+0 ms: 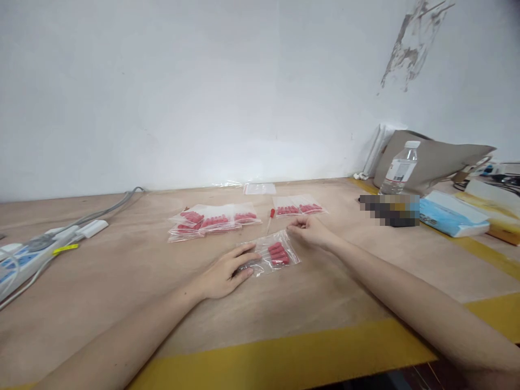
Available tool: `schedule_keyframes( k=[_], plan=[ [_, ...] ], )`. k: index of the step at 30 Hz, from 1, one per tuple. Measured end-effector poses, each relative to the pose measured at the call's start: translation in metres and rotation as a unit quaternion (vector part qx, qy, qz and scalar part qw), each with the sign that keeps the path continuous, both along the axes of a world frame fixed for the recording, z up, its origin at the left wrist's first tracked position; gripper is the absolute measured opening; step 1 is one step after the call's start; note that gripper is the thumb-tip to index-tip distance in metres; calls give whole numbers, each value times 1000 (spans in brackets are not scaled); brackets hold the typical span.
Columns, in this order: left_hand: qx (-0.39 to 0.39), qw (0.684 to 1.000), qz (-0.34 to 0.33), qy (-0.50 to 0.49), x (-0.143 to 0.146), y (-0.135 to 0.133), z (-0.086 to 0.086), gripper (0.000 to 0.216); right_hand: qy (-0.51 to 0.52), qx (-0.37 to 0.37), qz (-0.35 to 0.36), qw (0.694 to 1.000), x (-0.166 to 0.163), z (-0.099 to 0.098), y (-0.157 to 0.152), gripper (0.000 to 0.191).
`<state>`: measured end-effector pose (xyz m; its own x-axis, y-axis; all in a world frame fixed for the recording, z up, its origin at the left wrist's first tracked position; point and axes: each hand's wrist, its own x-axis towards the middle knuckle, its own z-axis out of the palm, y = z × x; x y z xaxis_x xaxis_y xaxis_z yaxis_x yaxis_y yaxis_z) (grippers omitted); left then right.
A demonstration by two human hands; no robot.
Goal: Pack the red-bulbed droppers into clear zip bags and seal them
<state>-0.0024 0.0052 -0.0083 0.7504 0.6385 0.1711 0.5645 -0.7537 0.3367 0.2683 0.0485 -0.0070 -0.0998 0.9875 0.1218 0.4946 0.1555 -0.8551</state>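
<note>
the left hand (pixel 223 274), fingers spread, rests on the left end of the clear bag (pixel 264 263) of red pieces (pixel 278 253), flat on the surface (pixel 325 295). the right hand (pixel 311 232) curls by the bag's far right corner; whether it grips anything, i cannot tell.

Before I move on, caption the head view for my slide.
Left hand on a clear bag of red pieces, right hand close beside it; similar bags lie beyond.

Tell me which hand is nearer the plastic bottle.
Right. The right hand is left of the bottle and nearer the camera; the left hand, touching a clear bag, lies farther left.
</note>
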Motion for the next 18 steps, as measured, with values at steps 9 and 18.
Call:
schedule_keyframes(
  k=[9,18],
  plan=[
    [17,1000,1,22,0,0,-2,42,-240,19,-114,964,-51,14,88,26],
    [23,999,-6,24,-1,2,-5,45,-146,17,-139,979,-56,15,97,11]
  ],
)
